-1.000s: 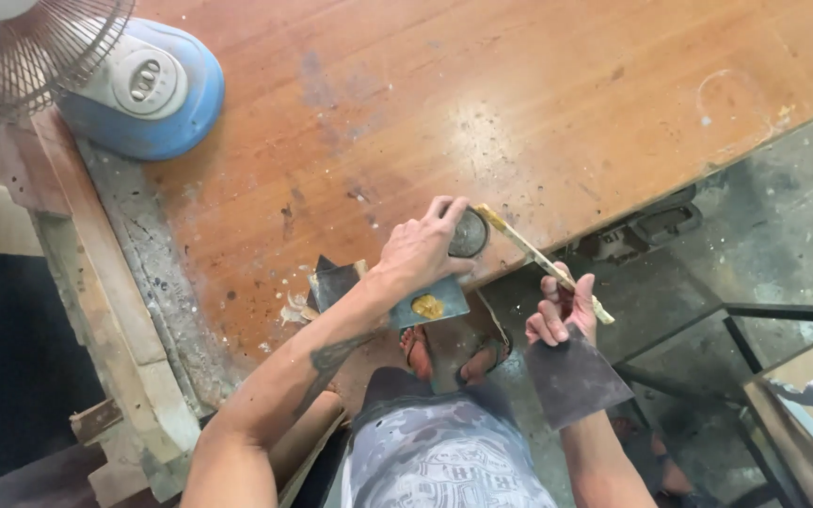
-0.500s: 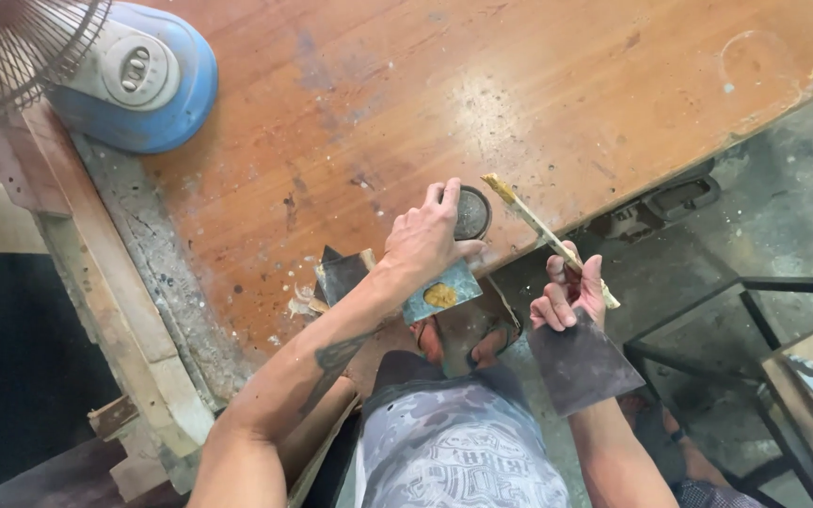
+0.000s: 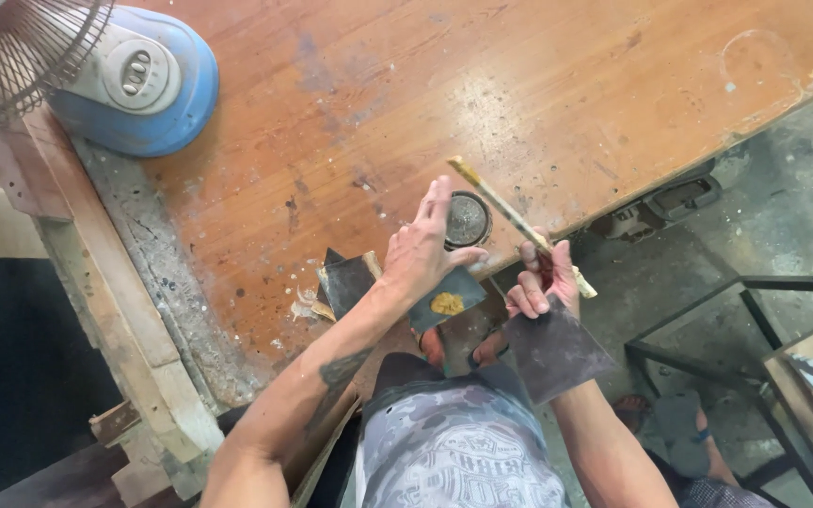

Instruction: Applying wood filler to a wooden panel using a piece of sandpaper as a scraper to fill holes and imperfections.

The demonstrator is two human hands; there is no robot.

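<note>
A round dark tin (image 3: 469,220) is seen near the front edge of a worn wooden table (image 3: 538,85), and the left hand (image 3: 425,246) is laid beside it with the fingers spread, the thumb stretched out just below the tin; whether the fingertips press on its rim cannot be told. Under the heel of that hand a flat dark metal blade (image 3: 448,297) carrying a yellow blob of paste (image 3: 446,303) is partly covered, so it cannot be told whether it is being gripped or only rested on. A second dark blade (image 3: 347,278) is half hidden behind the forearm, next to pale scraps (image 3: 305,305) on the table. The right hand (image 3: 540,280) is closed around a thin wooden stick (image 3: 510,218), whose paste-smeared tip is held over the table just above the tin, apart from it. A broad dark scraper blade (image 3: 551,350) is also kept in the right hand; its handle is hidden inside the fist. At the upper left the blue base of a fan (image 3: 157,89) is shown, its cage cut off by the frame. A sandalled foot (image 3: 482,350) is glimpsed below the table edge, mostly hidden. A metal frame (image 3: 708,310) on the floor is cut off at the right.
</note>
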